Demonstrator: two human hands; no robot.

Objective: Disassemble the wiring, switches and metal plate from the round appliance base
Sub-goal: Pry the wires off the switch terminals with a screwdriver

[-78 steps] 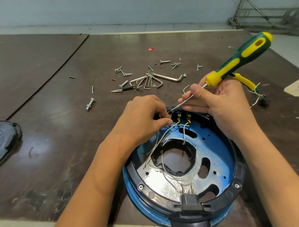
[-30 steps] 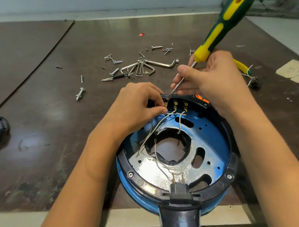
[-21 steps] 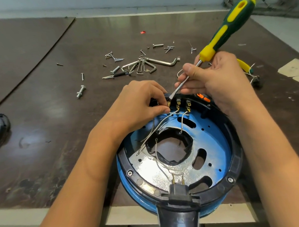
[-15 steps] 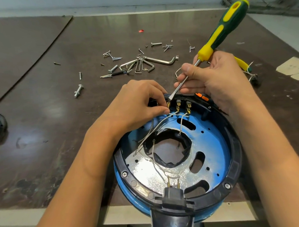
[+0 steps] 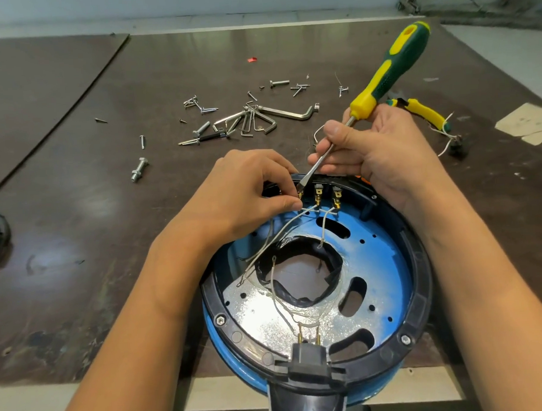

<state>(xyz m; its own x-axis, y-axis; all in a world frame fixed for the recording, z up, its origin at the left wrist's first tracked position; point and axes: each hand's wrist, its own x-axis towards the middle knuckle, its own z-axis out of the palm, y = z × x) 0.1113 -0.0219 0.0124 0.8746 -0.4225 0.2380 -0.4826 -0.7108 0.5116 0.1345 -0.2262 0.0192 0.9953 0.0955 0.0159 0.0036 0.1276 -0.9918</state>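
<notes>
The dark table held everything. At its near edge sat the round base, a black ring like a shallow bowl. Inside it lay the blue metal plate with a ragged hole in its middle, and thin white wires looped across it to three brass switch tabs on the far wall. My left hand pinched a wire end at the leftmost tab. My right hand gripped the screwdriver low on its shaft, tip set against that same tab (handle tilted up and away). Beyond the base lay a bunch of hex keys, yellow pliers, a bolt and scattered screws.
</notes>
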